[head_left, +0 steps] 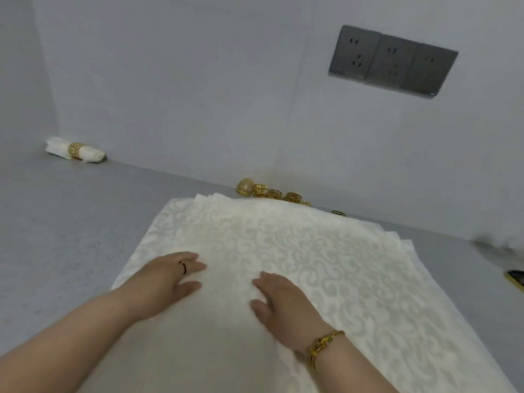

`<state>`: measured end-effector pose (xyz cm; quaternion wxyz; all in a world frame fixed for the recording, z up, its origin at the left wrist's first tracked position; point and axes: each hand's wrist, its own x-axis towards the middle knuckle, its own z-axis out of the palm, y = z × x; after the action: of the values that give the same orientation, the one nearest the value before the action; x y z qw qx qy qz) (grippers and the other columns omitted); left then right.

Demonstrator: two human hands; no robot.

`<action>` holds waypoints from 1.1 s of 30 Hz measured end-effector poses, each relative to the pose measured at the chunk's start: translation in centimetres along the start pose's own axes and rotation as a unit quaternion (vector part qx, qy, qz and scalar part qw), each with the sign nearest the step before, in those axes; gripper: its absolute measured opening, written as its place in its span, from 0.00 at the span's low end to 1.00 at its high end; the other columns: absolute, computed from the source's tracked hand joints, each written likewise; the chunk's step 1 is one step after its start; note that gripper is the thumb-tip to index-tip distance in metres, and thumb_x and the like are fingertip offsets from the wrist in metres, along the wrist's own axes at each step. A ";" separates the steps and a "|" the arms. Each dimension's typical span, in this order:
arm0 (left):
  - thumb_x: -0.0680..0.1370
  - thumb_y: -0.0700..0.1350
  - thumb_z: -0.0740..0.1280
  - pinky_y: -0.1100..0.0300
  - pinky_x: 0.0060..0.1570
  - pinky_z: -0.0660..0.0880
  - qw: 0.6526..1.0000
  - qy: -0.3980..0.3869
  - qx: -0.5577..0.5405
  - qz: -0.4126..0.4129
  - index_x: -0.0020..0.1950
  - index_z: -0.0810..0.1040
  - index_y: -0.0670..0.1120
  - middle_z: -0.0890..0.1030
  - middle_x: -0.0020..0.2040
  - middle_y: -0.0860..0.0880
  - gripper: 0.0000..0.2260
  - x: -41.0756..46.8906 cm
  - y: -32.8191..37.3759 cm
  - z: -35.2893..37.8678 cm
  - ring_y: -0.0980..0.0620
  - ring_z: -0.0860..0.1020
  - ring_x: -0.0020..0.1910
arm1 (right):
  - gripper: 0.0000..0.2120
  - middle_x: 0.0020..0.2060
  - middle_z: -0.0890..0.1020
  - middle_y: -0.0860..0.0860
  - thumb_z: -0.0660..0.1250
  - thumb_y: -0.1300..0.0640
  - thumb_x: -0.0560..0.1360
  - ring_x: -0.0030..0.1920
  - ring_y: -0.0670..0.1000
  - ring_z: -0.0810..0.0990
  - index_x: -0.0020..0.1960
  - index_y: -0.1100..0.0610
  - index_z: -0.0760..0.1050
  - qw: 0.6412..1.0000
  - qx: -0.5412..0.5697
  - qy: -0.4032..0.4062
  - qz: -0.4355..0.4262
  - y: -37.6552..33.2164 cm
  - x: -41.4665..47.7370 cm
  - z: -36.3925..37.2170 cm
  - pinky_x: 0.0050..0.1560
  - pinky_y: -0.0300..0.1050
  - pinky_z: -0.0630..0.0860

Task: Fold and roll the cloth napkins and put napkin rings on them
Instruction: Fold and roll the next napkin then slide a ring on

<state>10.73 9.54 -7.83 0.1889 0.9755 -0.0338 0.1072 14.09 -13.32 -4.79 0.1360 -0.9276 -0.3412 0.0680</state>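
Note:
A stack of cream damask napkins lies spread flat on the grey counter. My left hand rests flat on the top napkin near its left edge, fingers straight. My right hand lies flat on the same napkin a little to the right, fingers straight. Several gold napkin rings sit in a loose group behind the stack, against the wall. One rolled napkin with a gold ring round it lies at the far left corner of the counter.
A grey wall with a row of dark power sockets rises right behind the counter. A dark object with a gold edge shows at the right border.

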 end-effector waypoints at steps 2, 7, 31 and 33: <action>0.80 0.52 0.56 0.71 0.66 0.51 0.999 -0.021 0.026 -0.016 0.72 0.62 0.53 0.58 0.74 0.54 0.20 -1.0 1.0 -0.4 0.57 0.57 0.73 | 0.25 0.75 0.50 0.48 0.51 0.48 0.80 0.75 0.46 0.47 0.75 0.51 0.50 0.999 -0.030 -0.012 0.007 0.3 -2.6 0.6 0.72 0.39 0.42; 0.80 0.53 0.56 0.69 0.66 0.54 0.995 -0.079 0.061 0.001 0.72 0.60 0.52 0.58 0.74 0.55 0.21 -5.3 4.5 -1.3 0.57 0.57 0.73 | 0.25 0.76 0.47 0.49 0.48 0.47 0.81 0.75 0.47 0.44 0.75 0.50 0.47 0.998 -0.039 -0.005 0.042 0.8 -7.4 1.7 0.72 0.41 0.39; 0.66 0.44 0.76 0.84 0.49 0.61 0.961 -0.086 -0.256 0.053 0.29 0.78 0.57 0.74 0.50 0.72 0.11 -14.6 11.6 1.1 0.80 0.65 0.55 | 0.32 0.63 0.59 0.29 0.64 0.34 0.62 0.64 0.22 0.48 0.64 0.43 0.69 0.987 0.121 0.030 -0.100 -1.4 -19.1 4.2 0.65 0.21 0.40; 0.66 0.42 0.76 0.84 0.48 0.61 0.962 -0.078 -0.256 0.048 0.28 0.78 0.57 0.71 0.51 0.74 0.12 -14.6 11.6 1.2 0.80 0.66 0.54 | 0.34 0.63 0.63 0.32 0.58 0.29 0.62 0.64 0.21 0.50 0.62 0.47 0.74 0.982 0.111 0.071 -0.134 -1.0 -19.2 5.2 0.66 0.22 0.41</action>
<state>-4.55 -1.24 -7.96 0.4240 0.8971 -0.1215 0.0274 -2.18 -24.03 -8.79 0.2701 -0.8552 -0.4418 0.0211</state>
